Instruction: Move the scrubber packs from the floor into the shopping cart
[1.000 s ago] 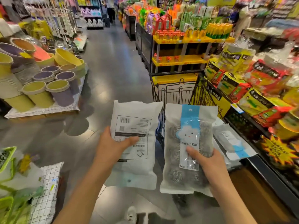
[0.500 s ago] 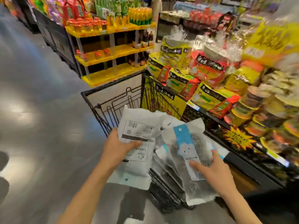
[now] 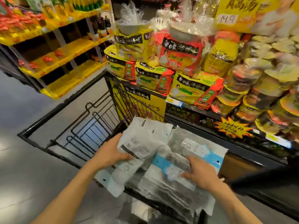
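A black wire shopping cart (image 3: 68,117) stands in front of me, its near end piled with several white scrubber packs. My left hand (image 3: 110,155) grips a white pack (image 3: 137,143) with its printed back up, held over the pile at the cart's near left. My right hand (image 3: 199,172) lies on a pack with a blue stripe and cloud logo (image 3: 166,168), fingers spread on its top; whether they curl round it I cannot tell. Another blue-striped pack (image 3: 195,147) lies further back in the cart.
A display of yellow and red noodle bags (image 3: 161,78) and stacked cup noodles (image 3: 258,97) runs along the cart's right side. Yellow shelves (image 3: 64,62) stand at the far left. Grey floor (image 3: 21,167) stretches to my left.
The view swung right and down toward the cart. Both hands lowered their packs from in front of me onto the pile in the cart's near end.
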Demonstrator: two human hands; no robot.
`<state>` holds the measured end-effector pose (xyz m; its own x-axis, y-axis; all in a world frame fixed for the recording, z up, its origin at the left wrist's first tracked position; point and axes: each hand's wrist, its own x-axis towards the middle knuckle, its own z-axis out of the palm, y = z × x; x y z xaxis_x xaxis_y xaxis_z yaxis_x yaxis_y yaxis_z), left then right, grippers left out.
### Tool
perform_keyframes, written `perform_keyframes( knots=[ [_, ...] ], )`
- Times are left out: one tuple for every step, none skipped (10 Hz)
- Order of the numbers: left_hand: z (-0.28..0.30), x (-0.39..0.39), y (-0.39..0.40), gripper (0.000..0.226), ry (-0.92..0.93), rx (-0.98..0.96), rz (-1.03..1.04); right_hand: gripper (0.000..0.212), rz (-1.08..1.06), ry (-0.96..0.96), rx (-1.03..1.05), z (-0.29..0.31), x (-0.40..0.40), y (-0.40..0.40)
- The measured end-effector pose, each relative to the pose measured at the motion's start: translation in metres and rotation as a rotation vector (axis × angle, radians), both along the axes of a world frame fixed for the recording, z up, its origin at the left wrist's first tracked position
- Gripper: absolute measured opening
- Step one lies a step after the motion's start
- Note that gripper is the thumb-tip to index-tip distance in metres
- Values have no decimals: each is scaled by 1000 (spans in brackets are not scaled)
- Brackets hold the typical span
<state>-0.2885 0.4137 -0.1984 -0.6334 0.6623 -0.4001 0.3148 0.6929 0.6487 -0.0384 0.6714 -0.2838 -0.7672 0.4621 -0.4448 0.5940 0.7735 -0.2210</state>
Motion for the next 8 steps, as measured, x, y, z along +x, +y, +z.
perform_keyframes(
  knots=[
    [-14, -35, 17, 92, 57, -148, -192, 70, -9, -31, 88, -8, -4, 6],
    [-26, -70, 41, 106, 130, -300, -421, 65, -73, -44, 105, -15, -1, 3],
    [-38, -95, 75, 97, 165, -403, -641, 70, -167, -22, 62, -25, 2, -8],
    [-56, -111, 107, 71, 88, -457, -792, 72, -231, -40, 18, -23, -3, -22],
    [-79, -122, 131, 42, 52, -428, -875, 66, -294, 31, 65, -25, -7, -37],
    [-98, -120, 140, 50, 268, -367, -938, 68, -353, 46, 120, -26, -11, -49],
    [-120, -112, 130, 69, 393, -231, -920, 69, -440, 83, 132, -19, -15, -63],
    [-126, -105, 125, 73, 372, -109, -914, 68, -556, 115, 120, -9, -18, -72]
  ],
)
